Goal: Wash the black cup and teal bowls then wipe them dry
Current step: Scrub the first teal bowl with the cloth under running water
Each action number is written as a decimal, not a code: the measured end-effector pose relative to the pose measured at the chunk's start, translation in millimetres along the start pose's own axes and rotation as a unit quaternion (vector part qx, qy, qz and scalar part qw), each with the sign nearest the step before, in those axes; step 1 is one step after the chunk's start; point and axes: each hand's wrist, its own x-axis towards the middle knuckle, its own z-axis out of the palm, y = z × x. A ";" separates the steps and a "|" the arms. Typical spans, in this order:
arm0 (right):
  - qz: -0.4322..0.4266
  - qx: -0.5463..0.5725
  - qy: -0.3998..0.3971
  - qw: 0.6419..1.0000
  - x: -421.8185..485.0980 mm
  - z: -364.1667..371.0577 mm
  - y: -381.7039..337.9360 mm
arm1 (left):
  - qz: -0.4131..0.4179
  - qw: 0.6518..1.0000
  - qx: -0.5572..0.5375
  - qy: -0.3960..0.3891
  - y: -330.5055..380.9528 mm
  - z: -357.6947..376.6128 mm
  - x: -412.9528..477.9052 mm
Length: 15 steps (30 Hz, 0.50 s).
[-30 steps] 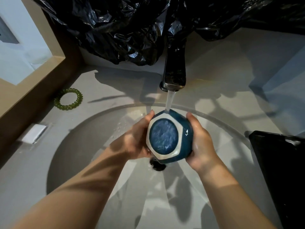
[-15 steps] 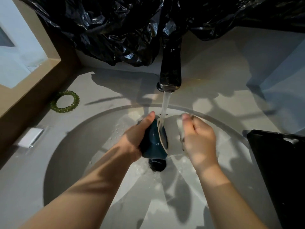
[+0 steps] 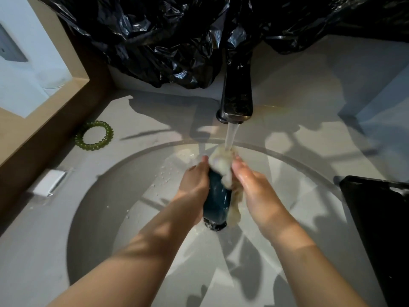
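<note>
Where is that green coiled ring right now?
In the head view, the green coiled ring lies on the counter at left, beyond the sink basin, near the wooden frame.

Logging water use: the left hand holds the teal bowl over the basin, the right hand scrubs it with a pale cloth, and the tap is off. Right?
The tap is not off: the head view shows a stream running from it onto the pale cloth. The rest stands: left hand holds the teal bowl over the basin, right hand scrubs it.
</note>
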 end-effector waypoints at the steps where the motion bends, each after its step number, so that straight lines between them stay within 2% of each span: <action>1: -0.012 -0.017 -0.022 1.000 -4.7 3.5 -0.8 | -0.004 1.000 -0.015 0.004 3.5 -1.4 2.3; 2: -0.038 -0.068 -0.029 0.997 -6.3 6.2 3.3 | -0.010 0.999 -0.037 0.005 5.4 -3.4 4.2; 4: -0.077 -0.203 0.010 0.976 -3.2 6.3 10.3 | -0.019 0.997 -0.069 -0.002 8.1 -5.5 2.1; 5: -0.084 -0.228 0.030 0.970 0.7 2.9 10.0 | -0.010 0.998 -0.064 -0.003 7.0 -6.2 1.3; 9: -0.132 -0.123 0.098 0.979 7.4 -12.9 3.7 | 0.028 0.999 -0.023 0.018 4.2 -6.7 -3.4; 15: -0.200 -0.160 0.150 0.955 -2.1 -4.7 1.2 | 0.045 0.998 -0.006 0.032 7.4 -8.2 -1.9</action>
